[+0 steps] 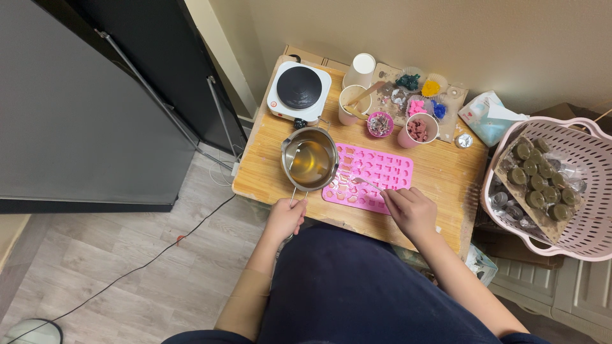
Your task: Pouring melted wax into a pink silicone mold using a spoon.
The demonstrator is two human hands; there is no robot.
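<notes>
Head view: the left hand (285, 217) has its grip clamped on the handle of a steel pot (310, 158) of amber liquid at the counter (446, 172) front edge. The right hand (411, 209) pinches a thin spoon (368, 183) over the pink mould (373, 177). Behind stand a hotplate (299, 90) and cups (417, 130); a pink basket (590, 185) sits right.

Steel pot (310, 159) of amber liquid stands touching pink mould (370, 178).
</notes>
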